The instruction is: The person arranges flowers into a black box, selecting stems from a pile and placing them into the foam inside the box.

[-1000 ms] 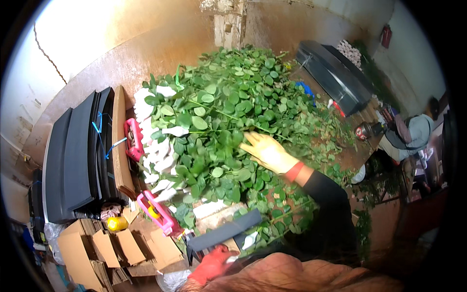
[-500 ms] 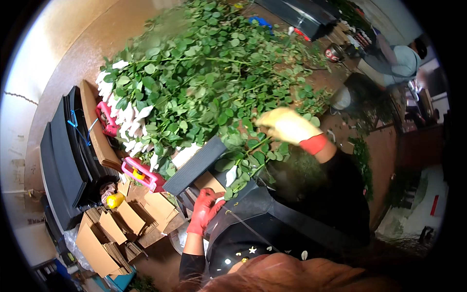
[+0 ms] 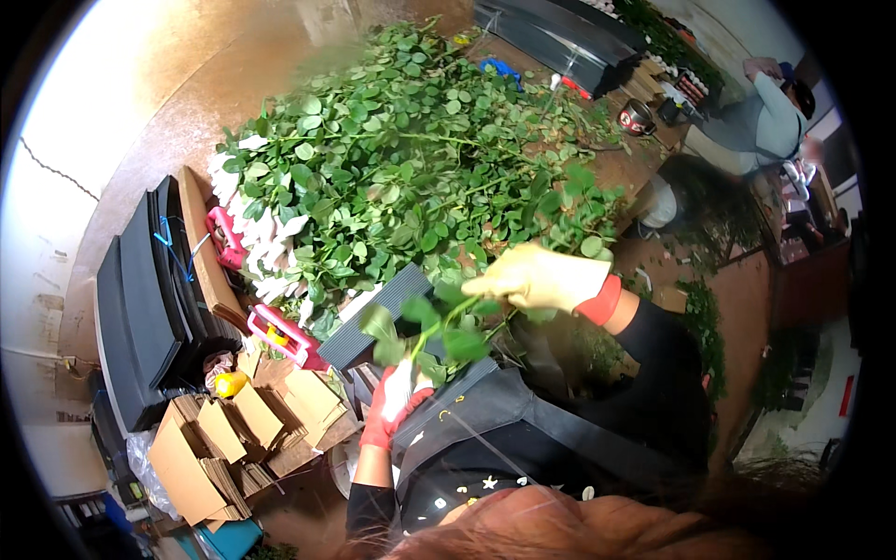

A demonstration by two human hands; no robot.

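My left hand (image 3: pixel 385 420), in a red glove, grips a white rose head (image 3: pixel 399 385) near my body. My right hand (image 3: pixel 532 275), in a yellow glove with a red cuff, is closed on the leafy green stem (image 3: pixel 427 334) of that rose, to the upper right. Beneath and behind the stem is a dark grey ribbed strip (image 3: pixel 359 327). A large heap of leafy stems (image 3: pixel 373 140) lies beyond both hands, white rose heads (image 3: pixel 271 233) bunched along its left side.
Black sheets (image 3: pixel 140 308), a brown board (image 3: pixel 215 271) and pink plastic pieces (image 3: pixel 285 336) stand left. Folded cardboard (image 3: pixel 215 457) lies lower left. A co-worker (image 3: pixel 756 121) in light clothing bends at the upper right, near a metal can (image 3: pixel 635 117) and grey wrapped bundles (image 3: pixel 551 42).
My right hand has come off the heap and moved left and nearer my left hand with a stem. My left hand now holds the rose head. The view has tilted downward since the earliest frame.
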